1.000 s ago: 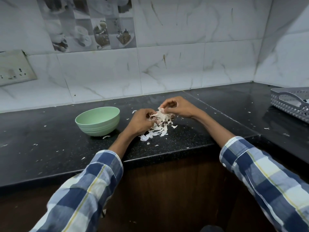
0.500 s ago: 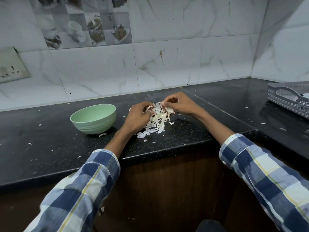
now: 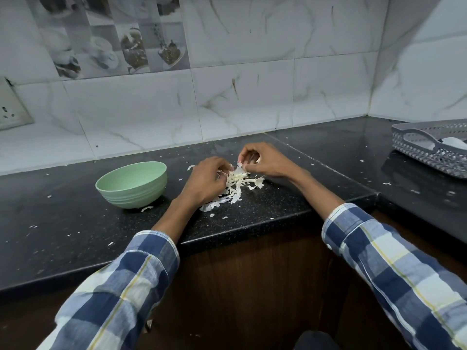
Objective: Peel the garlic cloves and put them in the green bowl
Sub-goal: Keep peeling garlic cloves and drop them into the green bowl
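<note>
both hands, left (image 3: 206,179) and right (image 3: 265,161), fingers pinched on garlic (image 3: 237,176) over peel heap (image 3: 233,192); green bowl (image 3: 132,184) leftward

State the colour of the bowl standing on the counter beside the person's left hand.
The bowl is pale green, seen best in the head view.

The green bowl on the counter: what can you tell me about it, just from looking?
The pale green round bowl looks like matte plastic, with ridged bands running round its lower wall and a smooth rim. It stands upright on the black speckled stone counter, left of the person's hands and apart from them. Nothing grips or touches it. From this angle its inside is barely visible, so any contents cannot be told. A white scrap of garlic skin lies by its base.
</note>
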{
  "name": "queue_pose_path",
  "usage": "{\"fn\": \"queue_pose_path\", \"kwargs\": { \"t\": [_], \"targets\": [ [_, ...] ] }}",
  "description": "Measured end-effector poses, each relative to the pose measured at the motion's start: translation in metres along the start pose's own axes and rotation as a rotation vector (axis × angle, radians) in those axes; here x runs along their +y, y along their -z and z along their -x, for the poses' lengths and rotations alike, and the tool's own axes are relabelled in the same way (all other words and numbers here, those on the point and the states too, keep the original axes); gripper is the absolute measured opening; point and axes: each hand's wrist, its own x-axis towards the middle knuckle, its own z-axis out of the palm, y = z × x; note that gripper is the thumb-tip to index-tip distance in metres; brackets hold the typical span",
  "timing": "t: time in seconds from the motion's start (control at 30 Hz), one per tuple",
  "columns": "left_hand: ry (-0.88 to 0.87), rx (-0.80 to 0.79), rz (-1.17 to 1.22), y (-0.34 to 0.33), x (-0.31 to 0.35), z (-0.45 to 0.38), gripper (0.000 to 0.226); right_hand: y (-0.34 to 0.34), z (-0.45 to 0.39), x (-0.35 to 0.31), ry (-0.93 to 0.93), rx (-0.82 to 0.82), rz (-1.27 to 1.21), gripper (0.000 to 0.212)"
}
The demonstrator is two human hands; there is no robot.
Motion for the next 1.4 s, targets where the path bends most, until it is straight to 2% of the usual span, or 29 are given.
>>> {"fn": "queue_pose_path", "kwargs": {
  "t": [0.07,0.2,0.33,0.57,0.77,1.0,1.13,1.27,1.4],
  "targets": [
    [-0.002,0.000,0.016,0.000,0.001,0.001,0.028,0.003,-0.001,0.000,0.015,0.001,0.013,0.010],
    [0.004,0.021,-0.081,-0.003,-0.003,-0.002,0.011,0.006,0.001,0.002,-0.021,-0.069,0.007,0.013],
    [0.010,0.072,-0.106,-0.006,-0.004,-0.002,0.021,0.004,0.003,0.004,-0.057,-0.150,-0.008,0.011],
    [-0.057,0.052,-0.118,-0.007,0.001,0.000,0.018,0.007,0.003,-0.002,-0.038,-0.094,-0.051,0.005],
    [-0.111,0.160,-0.126,-0.004,0.008,0.000,0.021,0.007,0.004,-0.009,-0.029,-0.096,-0.210,0.020],
    [-0.037,0.215,-0.115,0.001,0.013,0.002,0.016,0.010,0.002,-0.010,-0.044,-0.051,-0.327,0.026],
    [0.007,0.270,-0.085,0.004,0.010,0.003,0.004,0.006,0.002,-0.009,-0.047,-0.033,-0.298,0.026],
    [0.048,0.277,-0.075,0.005,0.007,0.003,0.010,0.002,0.002,-0.008,-0.051,0.012,-0.282,0.033],
    [0.052,0.287,-0.055,0.004,0.006,0.003,0.016,-0.001,0.003,-0.010,-0.025,-0.006,-0.288,0.017]
  ]
}}
